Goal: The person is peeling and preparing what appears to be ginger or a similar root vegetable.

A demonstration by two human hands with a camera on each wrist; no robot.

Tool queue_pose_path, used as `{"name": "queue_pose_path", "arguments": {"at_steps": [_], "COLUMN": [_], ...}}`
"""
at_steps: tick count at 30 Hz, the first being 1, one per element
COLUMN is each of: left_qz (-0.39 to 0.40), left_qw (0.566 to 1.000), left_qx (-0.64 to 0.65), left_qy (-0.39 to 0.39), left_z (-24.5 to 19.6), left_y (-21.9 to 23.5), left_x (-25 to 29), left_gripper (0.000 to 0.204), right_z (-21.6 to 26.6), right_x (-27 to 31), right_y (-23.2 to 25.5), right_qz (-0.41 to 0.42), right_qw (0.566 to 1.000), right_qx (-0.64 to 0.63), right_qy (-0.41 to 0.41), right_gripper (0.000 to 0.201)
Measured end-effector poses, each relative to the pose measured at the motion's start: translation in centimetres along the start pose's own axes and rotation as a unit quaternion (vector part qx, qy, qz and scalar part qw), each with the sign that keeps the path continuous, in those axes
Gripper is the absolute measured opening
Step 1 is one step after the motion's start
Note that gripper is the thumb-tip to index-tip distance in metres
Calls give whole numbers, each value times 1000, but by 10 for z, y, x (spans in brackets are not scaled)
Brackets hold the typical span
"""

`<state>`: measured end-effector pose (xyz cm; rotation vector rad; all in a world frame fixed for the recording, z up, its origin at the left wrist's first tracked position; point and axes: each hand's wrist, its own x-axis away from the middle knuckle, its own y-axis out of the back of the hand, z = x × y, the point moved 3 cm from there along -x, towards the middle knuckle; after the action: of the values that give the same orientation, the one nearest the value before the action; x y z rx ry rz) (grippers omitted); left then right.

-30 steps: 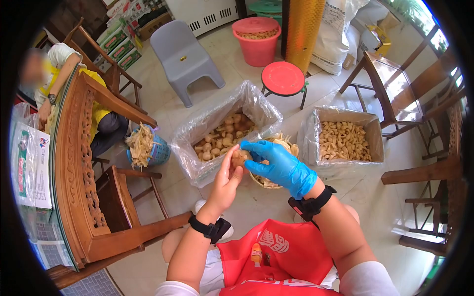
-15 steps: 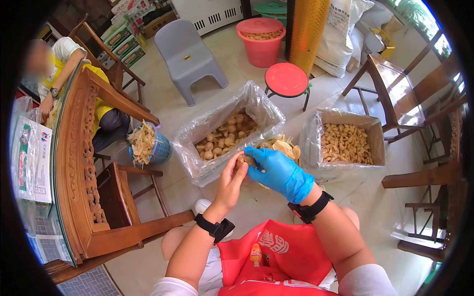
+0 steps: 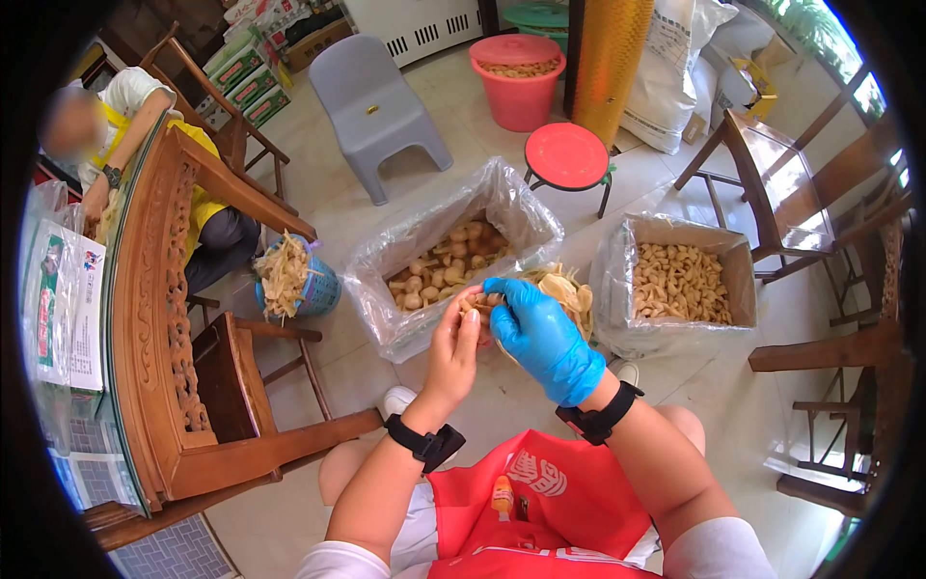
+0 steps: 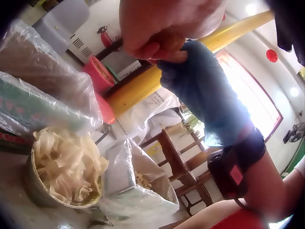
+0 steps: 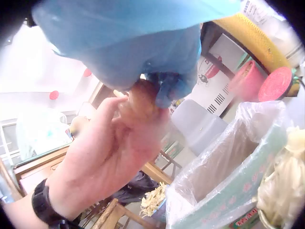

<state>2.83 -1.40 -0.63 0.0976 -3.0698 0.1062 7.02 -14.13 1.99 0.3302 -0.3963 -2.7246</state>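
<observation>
Both hands meet over the space between the boxes. My bare left hand (image 3: 453,352) holds a brown, garlic-like bulb (image 5: 139,102) in its fingers and thumb. My right hand (image 3: 550,343), in a blue glove, curls its fingertips onto the same bulb and covers part of it. Below the hands, a round basket (image 4: 34,179) brims with pale, papery peels (image 4: 66,164). Whole round bulbs (image 3: 446,275) with short stalks lie in a plastic-lined box (image 3: 371,318) beyond the left hand. Another lined box (image 3: 617,314), on the right, holds many small brown cloves (image 3: 680,280).
Left of the boxes stands a blue bin (image 3: 318,289) heaped with peels. A grey chair (image 3: 371,106), a red stool (image 3: 567,156) and a pink bucket (image 3: 521,96) stand behind. A carved wooden bench (image 3: 174,386) lines the left, where another person sits. Wooden chairs (image 3: 781,183) stand right.
My gloved hand has turned, with its fingers now pointing more upward at the bulb. Both hands stay together, and the bulb is more hidden between the fingers. The head view has shifted slightly.
</observation>
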Motion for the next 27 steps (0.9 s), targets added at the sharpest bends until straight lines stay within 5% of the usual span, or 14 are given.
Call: {"name": "queue_pose_path", "arguments": {"at_steps": [8, 16, 27], "left_qz": [-34, -19, -36], "left_qw": [997, 992, 989], "left_qx": [68, 123, 144], "left_qy": [2, 8, 12], "left_z": [-3, -3, -5], "left_y": [5, 6, 7], "left_x": [-4, -7, -6], "left_gripper": [42, 45, 35], "right_z": [-22, -33, -29], "right_x": [-6, -7, -8], "right_y": [-3, -4, -6], "right_qz": [-49, -31, 3], "right_qw": [986, 915, 899], "right_qx": [-142, -345, -377], "right_qy": [-77, -205, -224], "right_gripper": [27, 31, 33]}}
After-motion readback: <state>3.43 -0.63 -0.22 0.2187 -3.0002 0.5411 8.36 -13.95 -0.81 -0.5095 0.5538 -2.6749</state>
